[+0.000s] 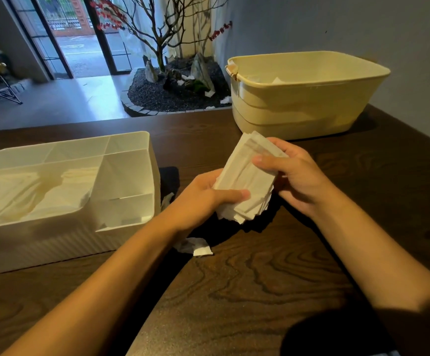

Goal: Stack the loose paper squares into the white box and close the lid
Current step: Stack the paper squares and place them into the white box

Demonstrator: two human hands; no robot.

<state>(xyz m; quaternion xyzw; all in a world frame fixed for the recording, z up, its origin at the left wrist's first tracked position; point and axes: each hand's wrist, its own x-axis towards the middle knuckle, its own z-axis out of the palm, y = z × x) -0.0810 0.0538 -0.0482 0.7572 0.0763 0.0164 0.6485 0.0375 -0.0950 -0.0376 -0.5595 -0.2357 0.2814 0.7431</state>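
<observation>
Holding a stack (pixel 247 178) of paper squares in both hands above the table (pixel 260 278), edges a bit ragged at the bottom. Left hand (pixel 203 196) is curled round the lower left side, thumb pressed flat across the front. Right hand (pixel 293 173) grips the upper right, thumb lying over the top sheet, other fingers wrapped behind where I can't really see them.

White box (pixel 121 227) sits just left of the hands with the top open, divided into compartments; the big left one already has some paper in it, right ones look bare. Can't make out the lid.

One loose scrap (pixel 198 247) lies on the table under the left wrist, another small bit (pixel 166 199) right beside the box. Yellowish tub (pixel 298 104) sits further back on the right.
</observation>
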